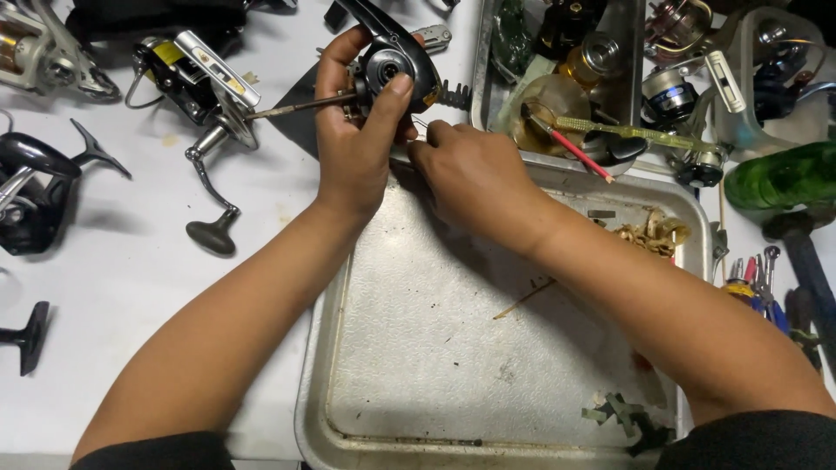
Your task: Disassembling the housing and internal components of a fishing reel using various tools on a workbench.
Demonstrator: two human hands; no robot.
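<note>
My left hand (355,130) grips a black fishing reel body (396,61) above the far edge of a large metal tray (453,348). A thin metal shaft (292,106) sticks out of the reel to the left. My right hand (475,178) is just right of it, fingers pinched at the reel's underside; what they pinch is hidden. Both forearms stretch over the tray.
Several spinning reels (205,87) lie on the white table at the left. A second tray (566,87) at the back holds reel parts, a red pencil (575,150) and an amber bottle. A green bottle (779,174) and hand tools (766,278) lie at the right. Small scraps (623,413) sit in the near tray.
</note>
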